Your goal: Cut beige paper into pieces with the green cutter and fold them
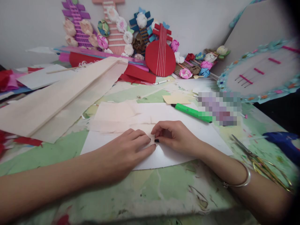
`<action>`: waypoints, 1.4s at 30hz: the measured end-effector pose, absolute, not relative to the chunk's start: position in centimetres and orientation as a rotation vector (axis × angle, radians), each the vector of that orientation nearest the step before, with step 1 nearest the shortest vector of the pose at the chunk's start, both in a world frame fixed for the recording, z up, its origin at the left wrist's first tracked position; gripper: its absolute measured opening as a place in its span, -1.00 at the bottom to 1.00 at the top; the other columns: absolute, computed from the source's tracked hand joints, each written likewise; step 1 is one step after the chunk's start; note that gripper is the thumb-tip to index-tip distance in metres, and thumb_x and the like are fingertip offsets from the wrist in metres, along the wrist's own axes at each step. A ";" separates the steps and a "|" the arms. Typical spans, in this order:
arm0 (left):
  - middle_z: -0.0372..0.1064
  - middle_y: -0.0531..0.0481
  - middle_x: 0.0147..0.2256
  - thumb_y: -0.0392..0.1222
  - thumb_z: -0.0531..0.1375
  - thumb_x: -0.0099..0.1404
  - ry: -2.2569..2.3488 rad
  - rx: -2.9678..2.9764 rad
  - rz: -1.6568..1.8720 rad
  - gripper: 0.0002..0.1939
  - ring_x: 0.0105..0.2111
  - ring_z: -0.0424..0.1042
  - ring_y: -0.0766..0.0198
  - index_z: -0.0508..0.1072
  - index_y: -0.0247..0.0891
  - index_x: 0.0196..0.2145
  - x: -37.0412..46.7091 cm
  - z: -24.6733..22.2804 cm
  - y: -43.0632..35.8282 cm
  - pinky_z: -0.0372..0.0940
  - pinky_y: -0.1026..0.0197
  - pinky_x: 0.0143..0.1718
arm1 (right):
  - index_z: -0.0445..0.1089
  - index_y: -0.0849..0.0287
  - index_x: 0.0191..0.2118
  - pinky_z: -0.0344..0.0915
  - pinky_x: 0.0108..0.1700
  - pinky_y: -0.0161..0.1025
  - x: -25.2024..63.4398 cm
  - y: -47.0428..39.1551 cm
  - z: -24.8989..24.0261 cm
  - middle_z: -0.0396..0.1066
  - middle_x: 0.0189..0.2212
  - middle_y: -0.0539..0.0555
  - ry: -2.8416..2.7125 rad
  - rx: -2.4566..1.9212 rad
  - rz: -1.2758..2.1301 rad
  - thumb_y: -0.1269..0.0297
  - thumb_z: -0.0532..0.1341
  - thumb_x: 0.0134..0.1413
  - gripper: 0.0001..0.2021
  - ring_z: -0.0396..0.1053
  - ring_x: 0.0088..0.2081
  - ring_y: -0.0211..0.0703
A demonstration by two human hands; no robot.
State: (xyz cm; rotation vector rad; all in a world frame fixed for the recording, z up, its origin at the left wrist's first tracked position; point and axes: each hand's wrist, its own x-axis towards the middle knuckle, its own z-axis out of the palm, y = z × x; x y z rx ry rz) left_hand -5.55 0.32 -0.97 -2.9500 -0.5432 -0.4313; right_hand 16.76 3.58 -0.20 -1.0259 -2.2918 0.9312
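A white sheet (201, 140) lies on the green table, with thin cream paper (112, 117) over its left part. My left hand (133, 148) rests palm down on the sheets, its fingers pointing right near a small cream piece. Facing it, my right hand (174, 136) has thumb and fingers bent close together at that piece, wearing a silver bangle at the wrist. The fingertips of both hands almost meet. What lies between the right fingertips is too small to tell. Just behind the right hand lies a green marker (192, 113).
Gold-handled scissors (257, 161) and a blue tool (281, 142) lie at the right. Large folded cream paper (63, 100) covers the left. Along the wall stand a red paper instrument (160, 59) and paper flowers. A flower-edged board (257, 73) leans at the right.
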 end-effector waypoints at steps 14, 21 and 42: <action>0.39 -0.20 -0.18 -0.42 0.03 0.26 -0.564 -3.011 -0.459 -0.62 -0.10 0.33 0.06 0.31 -0.30 0.04 -5.5 -1.0 0.4 0.28 0.02 -0.06 | 0.42 0.21 -0.29 0.26 -0.33 -0.36 16.8 3.6 -0.5 0.42 -0.45 -0.03 -2.275 -1.036 0.977 0.59 0.20 0.02 -0.83 0.35 -0.41 -0.33; 0.40 -0.21 -0.18 -0.44 0.02 0.23 -0.566 -3.013 -0.445 -0.60 -0.11 0.33 0.06 0.31 -0.31 0.03 -5.4 -0.9 0.4 0.27 0.01 -0.07 | 0.42 0.22 -0.31 0.25 -0.33 -0.36 16.7 3.6 -0.5 0.42 -0.46 -0.04 -2.272 -1.053 0.966 0.58 0.21 0.02 -0.85 0.34 -0.42 -0.34; 0.39 -0.20 -0.17 -0.43 0.02 0.23 -0.588 -3.019 -0.441 -0.54 -0.14 0.30 0.07 0.28 -0.28 0.09 -5.5 -0.9 0.4 0.25 0.03 -0.08 | 0.38 0.17 -0.22 0.27 -0.14 -0.21 17.4 3.7 0.2 0.45 -0.26 0.05 -2.359 -1.053 0.922 0.52 0.23 -0.06 -0.77 0.36 -0.21 -0.17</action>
